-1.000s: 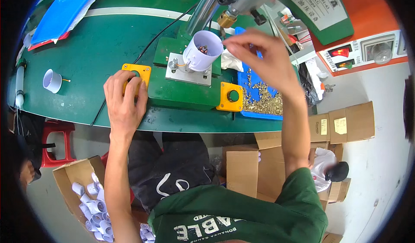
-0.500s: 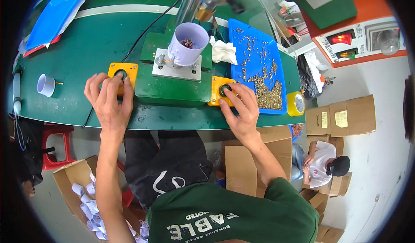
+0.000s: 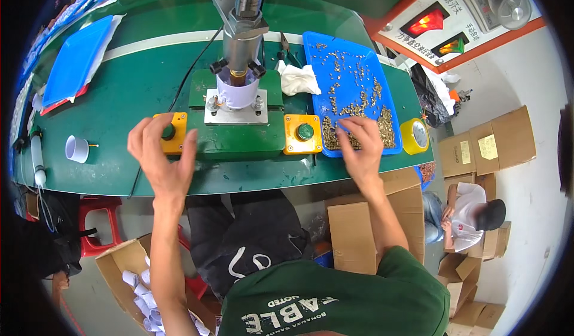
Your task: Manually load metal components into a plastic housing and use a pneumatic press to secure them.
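A: What has changed at the press?
B: The metal ram [image 3: 242,47] has come down. Half a second ago its brass tip stood above the white cup [image 3: 238,96]; now it reaches inside. The cup sits upright, as before, over the steel plate [image 3: 236,116] on the green base [image 3: 239,141].

A: And the hands?
B: Both were on the buttons then. The left hand [image 3: 162,159] has lifted a little and its thumb now swings wide of the fingers; it's loosely curved, with nothing in its grasp. It hangs just beside the left yellow button box [image 3: 179,119], overlapping its edge in this view, so I can't tell whether they touch.

A: The right one?
B: The right hand [image 3: 365,153] has left the right yellow button box [image 3: 293,147] and is now over the near part of the blue tray [image 3: 320,104], by the brass pieces [image 3: 385,120]. Its fingers are bent, thumb and forefinger tips close together; whether a small piece is between them, I can't tell.

A: Anything else on the desk [image 3: 119,120]?
B: The second white cup [image 3: 77,149] is where it was, well off to the left. The crumpled white cloth [image 3: 299,80] remains beside the tray.
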`<state>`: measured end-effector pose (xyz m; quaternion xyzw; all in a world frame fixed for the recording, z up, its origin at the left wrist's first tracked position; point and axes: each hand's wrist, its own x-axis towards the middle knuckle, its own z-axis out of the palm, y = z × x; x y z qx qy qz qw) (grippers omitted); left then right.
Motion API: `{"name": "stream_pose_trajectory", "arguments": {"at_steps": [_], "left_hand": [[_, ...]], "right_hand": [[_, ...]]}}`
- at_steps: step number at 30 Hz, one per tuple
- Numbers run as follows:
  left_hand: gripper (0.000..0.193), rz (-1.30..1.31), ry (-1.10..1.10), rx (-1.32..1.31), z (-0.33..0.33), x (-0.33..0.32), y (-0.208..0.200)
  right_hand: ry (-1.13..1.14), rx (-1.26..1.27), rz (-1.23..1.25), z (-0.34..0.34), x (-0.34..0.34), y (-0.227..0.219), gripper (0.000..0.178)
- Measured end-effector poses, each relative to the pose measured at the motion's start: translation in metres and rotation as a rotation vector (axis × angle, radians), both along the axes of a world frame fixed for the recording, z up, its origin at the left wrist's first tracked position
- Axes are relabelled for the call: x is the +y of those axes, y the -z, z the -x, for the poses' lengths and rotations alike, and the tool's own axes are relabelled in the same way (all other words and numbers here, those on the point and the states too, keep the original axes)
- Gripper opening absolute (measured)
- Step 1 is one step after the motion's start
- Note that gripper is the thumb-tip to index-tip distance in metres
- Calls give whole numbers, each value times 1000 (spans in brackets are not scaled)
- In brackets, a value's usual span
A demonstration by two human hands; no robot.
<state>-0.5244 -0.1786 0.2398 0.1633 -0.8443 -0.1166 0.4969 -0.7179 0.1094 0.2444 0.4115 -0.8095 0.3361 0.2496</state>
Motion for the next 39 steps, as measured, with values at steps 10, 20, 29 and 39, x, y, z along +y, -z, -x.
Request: {"name": "stream_pose_trajectory", "arguments": {"at_steps": [10, 20, 29, 39], "left_hand": [[94, -249, 313, 51, 65, 15, -33], [60, -398, 383, 264, 95, 41, -43], [62, -439, 431, 301, 93, 30, -49], [62, -405, 164, 424, 10, 13, 5]], "right_hand": [[97, -493, -330, 25, 19, -11, 20], [0, -606, -311, 52, 47, 3, 7], [-6, -648, -327, 63, 32, 1, 9], [-18, -633, -397, 68, 38, 4, 9]]}}
